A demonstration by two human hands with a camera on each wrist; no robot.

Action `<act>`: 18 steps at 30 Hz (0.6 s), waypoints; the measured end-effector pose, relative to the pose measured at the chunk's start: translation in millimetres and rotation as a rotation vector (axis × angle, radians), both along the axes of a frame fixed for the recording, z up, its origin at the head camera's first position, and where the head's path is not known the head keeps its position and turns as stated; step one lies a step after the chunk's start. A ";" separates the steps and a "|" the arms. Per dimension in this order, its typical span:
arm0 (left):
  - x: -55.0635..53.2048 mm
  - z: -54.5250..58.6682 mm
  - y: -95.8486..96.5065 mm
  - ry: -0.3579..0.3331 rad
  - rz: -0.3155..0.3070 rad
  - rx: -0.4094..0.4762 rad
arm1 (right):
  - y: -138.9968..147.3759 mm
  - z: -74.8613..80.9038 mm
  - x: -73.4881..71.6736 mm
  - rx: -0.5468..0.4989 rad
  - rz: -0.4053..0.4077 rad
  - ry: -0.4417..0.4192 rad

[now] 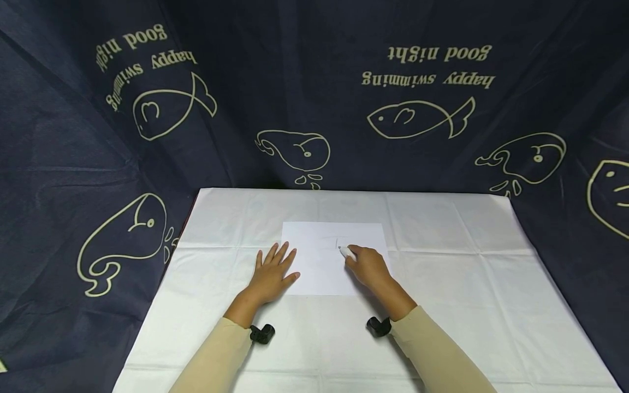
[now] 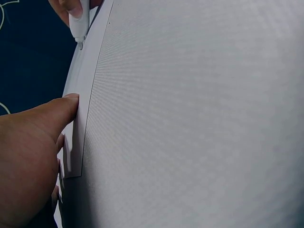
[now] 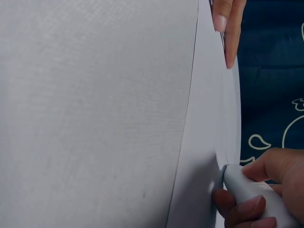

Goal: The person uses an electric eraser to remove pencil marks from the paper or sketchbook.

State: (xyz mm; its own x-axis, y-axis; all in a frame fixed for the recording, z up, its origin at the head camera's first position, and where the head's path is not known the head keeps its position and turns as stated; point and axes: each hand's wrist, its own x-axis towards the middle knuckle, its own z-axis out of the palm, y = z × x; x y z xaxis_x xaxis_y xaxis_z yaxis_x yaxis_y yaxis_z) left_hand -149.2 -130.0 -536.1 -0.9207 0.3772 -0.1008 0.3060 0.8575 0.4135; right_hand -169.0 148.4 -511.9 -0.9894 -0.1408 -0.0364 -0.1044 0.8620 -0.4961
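Observation:
A white sheet of paper [image 1: 319, 275] lies on the cloth-covered table in the head view. Faint thin lines [image 1: 336, 242] show on its upper part. My right hand [image 1: 369, 267] grips a thick white pen [image 1: 348, 252], its tip pointing left at those lines. In the right wrist view, thumb and fingers wrap round the pen [image 3: 259, 199]; whether the tip touches the paper is hard to tell there. My left hand [image 1: 271, 278] lies flat with fingers spread over the sheet's left edge. In the left wrist view its thumb [image 2: 66, 107] rests on the paper.
A white creased cloth [image 1: 442, 284] covers the table. Dark blue fabric [image 1: 344, 33] with fish and whale drawings hangs behind and at the sides. Small black devices sit at the left wrist [image 1: 262, 333] and right wrist [image 1: 379, 327].

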 end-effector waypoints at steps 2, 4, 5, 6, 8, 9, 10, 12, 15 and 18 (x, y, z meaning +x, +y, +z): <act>-0.2 -0.1 0.1 0.000 -0.001 -0.003 | 1.8 -0.1 0.0 0.003 -0.009 -0.008; -0.3 -0.4 0.0 0.000 -0.001 -0.001 | 3.9 -0.1 0.1 0.006 -0.016 -0.012; -0.4 -0.5 -0.1 0.001 -0.001 0.003 | 5.2 -0.3 0.2 0.010 -0.017 -0.013; -0.5 -0.8 -0.3 0.000 -0.002 -0.001 | 6.3 -0.2 0.3 0.011 -0.019 -0.012; -0.5 -1.2 -0.7 0.000 -0.003 -0.002 | 8.8 -0.4 0.5 0.013 -0.021 -0.012; -0.5 -1.7 -0.9 0.003 -0.003 -0.001 | 10.0 -0.7 0.6 0.014 -0.022 -0.011; -0.5 -1.7 -1.0 0.003 -0.003 -0.001 | 11.3 -0.9 0.7 0.013 -0.024 -0.009; -0.5 -2.0 -1.2 0.003 -0.004 -0.006 | 13.4 -0.8 1.2 0.014 -0.025 -0.004; -0.6 -2.2 -1.3 0.004 -0.005 -0.002 | 16.1 -0.6 1.7 0.016 -0.031 -0.006; -0.9 -1.8 -1.4 0.001 -0.008 -0.005 | 18.2 0.3 2.2 0.021 -0.041 -0.011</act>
State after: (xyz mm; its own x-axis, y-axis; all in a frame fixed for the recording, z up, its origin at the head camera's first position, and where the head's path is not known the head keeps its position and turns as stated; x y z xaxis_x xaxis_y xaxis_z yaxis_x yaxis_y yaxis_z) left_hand -150.1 -131.4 -537.9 -0.9177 0.3839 -0.1020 0.3131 0.8572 0.4089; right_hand -166.9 166.6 -511.6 -0.9938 -0.0997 -0.0497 -0.0639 0.8754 -0.4791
